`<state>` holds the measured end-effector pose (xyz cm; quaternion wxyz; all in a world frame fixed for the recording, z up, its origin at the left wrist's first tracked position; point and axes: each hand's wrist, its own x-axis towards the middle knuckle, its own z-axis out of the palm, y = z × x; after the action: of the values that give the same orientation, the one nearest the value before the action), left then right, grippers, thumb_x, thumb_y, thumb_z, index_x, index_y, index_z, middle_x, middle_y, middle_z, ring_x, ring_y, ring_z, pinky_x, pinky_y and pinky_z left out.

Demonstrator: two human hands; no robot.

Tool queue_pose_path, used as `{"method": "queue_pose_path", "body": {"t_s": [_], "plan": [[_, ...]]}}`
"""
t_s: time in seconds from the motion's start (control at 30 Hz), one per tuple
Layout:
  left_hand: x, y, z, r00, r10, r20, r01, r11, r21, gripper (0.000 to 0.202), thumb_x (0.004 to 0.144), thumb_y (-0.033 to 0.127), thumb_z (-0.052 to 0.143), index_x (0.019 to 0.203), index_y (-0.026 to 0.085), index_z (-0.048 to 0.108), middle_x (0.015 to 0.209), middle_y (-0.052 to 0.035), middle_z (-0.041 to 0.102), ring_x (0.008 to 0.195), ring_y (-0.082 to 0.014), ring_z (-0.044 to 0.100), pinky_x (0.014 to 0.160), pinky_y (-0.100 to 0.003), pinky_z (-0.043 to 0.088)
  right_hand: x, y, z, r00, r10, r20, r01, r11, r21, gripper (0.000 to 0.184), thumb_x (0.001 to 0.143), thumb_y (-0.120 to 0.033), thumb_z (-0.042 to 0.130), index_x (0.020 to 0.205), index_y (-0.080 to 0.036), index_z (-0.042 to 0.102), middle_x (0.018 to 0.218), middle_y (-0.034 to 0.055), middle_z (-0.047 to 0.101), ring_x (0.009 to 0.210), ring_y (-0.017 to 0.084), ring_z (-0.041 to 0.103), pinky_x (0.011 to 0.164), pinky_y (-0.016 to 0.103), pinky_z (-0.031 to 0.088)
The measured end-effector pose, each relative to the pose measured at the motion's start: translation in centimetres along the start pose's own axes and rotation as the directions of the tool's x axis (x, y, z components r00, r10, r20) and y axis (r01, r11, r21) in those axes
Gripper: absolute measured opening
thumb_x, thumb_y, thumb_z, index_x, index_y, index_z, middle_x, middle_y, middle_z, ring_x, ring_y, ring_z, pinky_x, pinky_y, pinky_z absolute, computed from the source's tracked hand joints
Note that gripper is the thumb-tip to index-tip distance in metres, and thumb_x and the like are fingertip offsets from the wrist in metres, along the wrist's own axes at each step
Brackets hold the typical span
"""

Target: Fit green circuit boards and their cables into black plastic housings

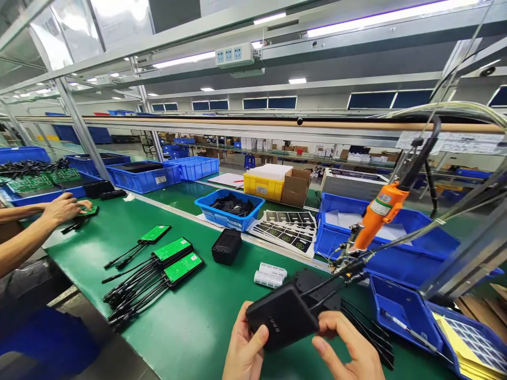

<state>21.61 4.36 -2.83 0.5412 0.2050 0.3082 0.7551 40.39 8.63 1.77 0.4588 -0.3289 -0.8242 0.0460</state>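
Probably adjusting the case [287, 311] above the bench [178, 340].
Left hand [246, 343] clamps it; right hand [348, 348], thumb and finger apart, at its corner. Next move likely calls for steady left support.

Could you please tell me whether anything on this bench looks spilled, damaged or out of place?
Nothing looks spilled, and the black case in the left hand shows no visible damage. Only slightly untidy: the label sheets overlap unevenly beside the blue basket, and a white scrap lies loose on the green bench.
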Motion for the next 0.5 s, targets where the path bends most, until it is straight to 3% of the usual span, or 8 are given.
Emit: {"method": "queue_pose_path", "body": {"t_s": [0.1,0.2,0.3,0.37,0.43,0.5], "plan": [[-0.2,-0.8,0.1,0.999,0.035,-0.014,-0.035,0.999,-0.009,0.043,0.06,0.04,0.091,0.087,0.021,0.062,0.077,0.0017,0.065,0.074,-0.0137,0.057,0.073,-0.023,0.046,1.0,-0.8,0.6,0.994,0.083,-0.065,-0.07,0.983,0.172,0.033,0.091,-0.05,0.062,0.11,-0.023,0.058,0.082,0.0,0.073,0.066,0.013,0.072,0.06,0.014,0.058],[-0.2,-1.5,-0.1,0.997,0.058,0.041,-0.058,0.998,-0.003,0.048,0.059,0.044,0.091,0.083,0.021,0.057,0.072,0.003,0.061,0.069,-0.0122,0.054,0.069,-0.022,0.044,1.8,-1.4,0.8,0.993,0.109,-0.054,-0.091,0.96,0.264,0.024,0.091,-0.046,0.063,0.102,-0.025,0.067,0.086,0.0007,0.076,0.076,0.015,0.074,0.07,0.016,0.059],[0.3,-0.9,-0.9,0.981,0.044,0.19,-0.061,0.994,0.086,0.049,0.062,0.048,0.089,0.083,0.021,0.054,0.073,0.0044,0.058,0.067,-0.0099,0.051,0.066,-0.02,0.04,1.9,-1.4,0.4,0.996,0.083,-0.023,-0.075,0.962,0.261,0.019,0.089,-0.044,0.066,0.087,-0.025,0.071,0.078,-0.0003,0.075,0.07,0.015,0.073,0.066,0.015,0.058],[0.8,0.4,-1.4,0.935,-0.009,0.353,-0.091,0.959,0.267,0.048,0.066,0.052,0.085,0.09,0.022,0.056,0.078,0.003,0.06,0.068,-0.0107,0.052,0.065,-0.02,0.04,1.4,-1.1,0.2,0.998,0.062,0.02,-0.065,0.973,0.223,0.019,0.087,-0.043,0.069,0.084,-0.025,0.073,0.075,0.0001,0.074,0.066,0.015,0.072,0.061,0.016,0.058],[1.2,2.0,-1.6,0.881,-0.025,0.473,-0.243,0.835,0.494,0.049,0.072,0.057,0.078,0.102,0.022,0.061,0.09,-0.0015,0.066,0.078,-0.0156,0.058,0.072,-0.024,0.043,0.8,-0.7,0.3,0.997,0.046,0.069,-0.057,0.982,0.178,0.018,0.084,-0.043,0.071,0.084,-0.025,0.074,0.074,0.0004,0.074,0.065,0.016,0.072,0.06,0.017,0.058],[1.4,3.5,-1.5,0.831,0.013,0.556,-0.447,0.612,0.653,0.048,0.078,0.06,0.072,0.109,0.024,0.064,0.097,-0.004,0.07,0.086,-0.0194,0.061,0.078,-0.027,0.043,0.2,-0.4,0.5,0.997,0.01,0.08,-0.021,0.989,0.148,0.019,0.082,-0.043,0.074,0.086,-0.025,0.074,0.076,0.0006,0.076,0.067,0.017,0.073,0.061,0.018,0.059]]}}
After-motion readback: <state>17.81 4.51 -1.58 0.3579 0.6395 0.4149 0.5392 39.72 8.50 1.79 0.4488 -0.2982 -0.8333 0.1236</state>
